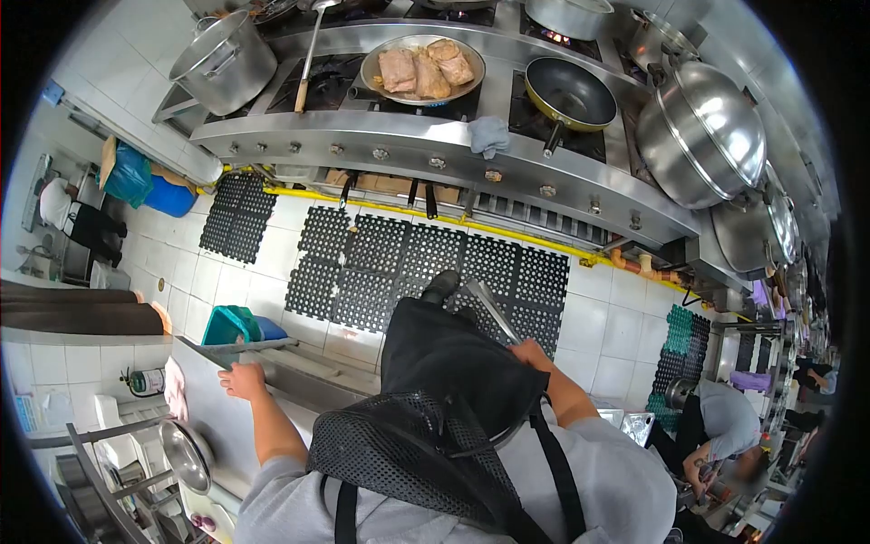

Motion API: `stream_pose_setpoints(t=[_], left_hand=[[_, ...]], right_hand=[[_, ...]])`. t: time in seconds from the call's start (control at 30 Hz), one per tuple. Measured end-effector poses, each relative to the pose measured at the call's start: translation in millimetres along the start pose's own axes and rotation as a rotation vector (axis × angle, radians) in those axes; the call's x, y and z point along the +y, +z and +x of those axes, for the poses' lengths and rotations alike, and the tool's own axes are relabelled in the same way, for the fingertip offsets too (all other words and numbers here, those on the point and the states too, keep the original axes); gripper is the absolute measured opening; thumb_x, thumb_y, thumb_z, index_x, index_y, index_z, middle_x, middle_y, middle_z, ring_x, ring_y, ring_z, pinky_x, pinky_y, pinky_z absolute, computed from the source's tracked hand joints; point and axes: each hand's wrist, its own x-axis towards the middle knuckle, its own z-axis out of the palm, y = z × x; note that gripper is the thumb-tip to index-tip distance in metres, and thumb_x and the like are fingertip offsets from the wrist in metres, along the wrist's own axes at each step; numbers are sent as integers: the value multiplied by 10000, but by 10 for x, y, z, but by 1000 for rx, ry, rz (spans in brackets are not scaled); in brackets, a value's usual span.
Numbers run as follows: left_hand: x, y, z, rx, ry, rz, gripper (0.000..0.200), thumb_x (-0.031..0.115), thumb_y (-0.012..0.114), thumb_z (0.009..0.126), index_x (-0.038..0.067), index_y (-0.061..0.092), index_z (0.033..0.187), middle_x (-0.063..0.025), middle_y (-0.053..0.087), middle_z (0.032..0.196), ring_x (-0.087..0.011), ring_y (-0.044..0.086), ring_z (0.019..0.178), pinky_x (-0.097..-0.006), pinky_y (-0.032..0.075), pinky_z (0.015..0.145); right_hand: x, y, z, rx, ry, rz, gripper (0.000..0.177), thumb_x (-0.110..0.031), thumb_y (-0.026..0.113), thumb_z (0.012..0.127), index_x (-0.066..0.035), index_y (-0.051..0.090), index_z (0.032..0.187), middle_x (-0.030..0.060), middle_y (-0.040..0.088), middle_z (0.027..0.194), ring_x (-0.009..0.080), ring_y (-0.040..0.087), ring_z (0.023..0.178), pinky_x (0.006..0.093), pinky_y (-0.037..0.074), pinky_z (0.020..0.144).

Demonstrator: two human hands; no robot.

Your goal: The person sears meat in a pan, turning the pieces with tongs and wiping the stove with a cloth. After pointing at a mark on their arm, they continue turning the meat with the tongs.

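A: Starting with the biggest things, what is there?

B: A long stove (426, 145) runs across the top, with black mats (381, 263) on the floor before it. A steel worktop (210, 410) lies at lower left.

A: And on the stove?

B: A domed lid (711, 131) at right, a pot (225, 62) at left, a pan (421, 68) of meat slabs between them, a skillet (571, 91) just beside it.

A: The hands?

B: The right hand (533, 349) is by the hip, fingers clenched round tongs (489, 306), which slant over the mats. The left hand (243, 381) lies flat on the worktop edge, fingers released, holding nothing.
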Motion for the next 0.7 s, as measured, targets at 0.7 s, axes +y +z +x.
stream_pose_setpoints(t=[0.7], left_hand=[[9,-59,2,-53,8,-3,374,354,641,810,92,711,1067,-191,479,1268,-370,514,1127,-497,469,896]], right_hand=[[216,167,241,18,86,49,528,-476,668,809,32,746,927,241,720,980,349,705,942,413,537,876]])
